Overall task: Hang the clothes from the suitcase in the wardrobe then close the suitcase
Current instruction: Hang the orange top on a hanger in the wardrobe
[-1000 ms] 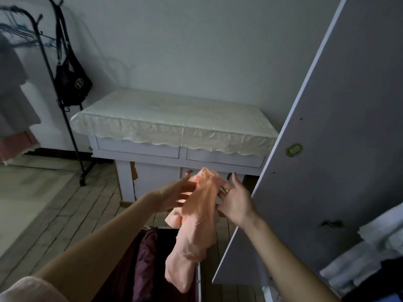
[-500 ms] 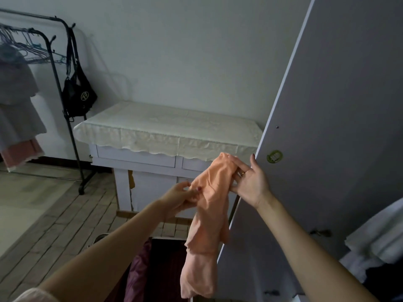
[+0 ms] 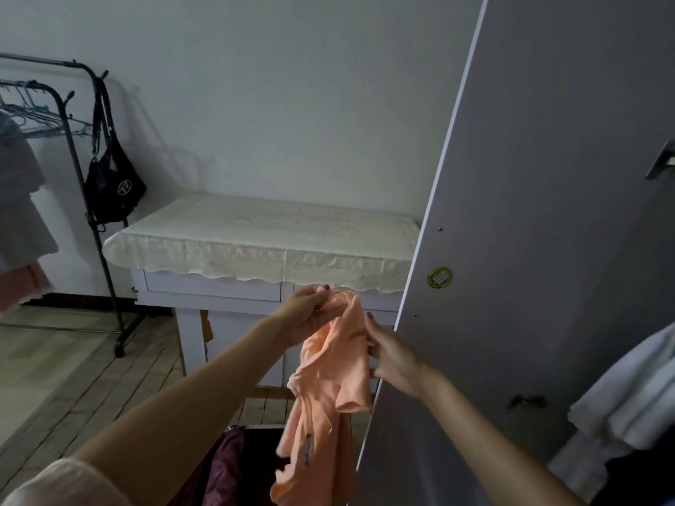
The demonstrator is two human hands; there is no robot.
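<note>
I see a garment (image 3: 330, 363) hanging between my hands, above the suitcase (image 3: 233, 465). A table (image 3: 263, 231) stands behind, a clothes rack (image 3: 84, 169) left, the wardrobe door (image 3: 529, 250) right.

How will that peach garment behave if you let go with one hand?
Probably floppy: the peach garment bunches under the left hand and hangs in loose folds. Likely light, since fingertip holds carry it. It would probably swing and droop from the right hand.

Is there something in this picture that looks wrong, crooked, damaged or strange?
Nothing looks damaged or spilled. The peach garment is bunched and twisted between the left hand and the right hand, not yet on a hanger. The wardrobe door stands open, as the task needs.
</note>
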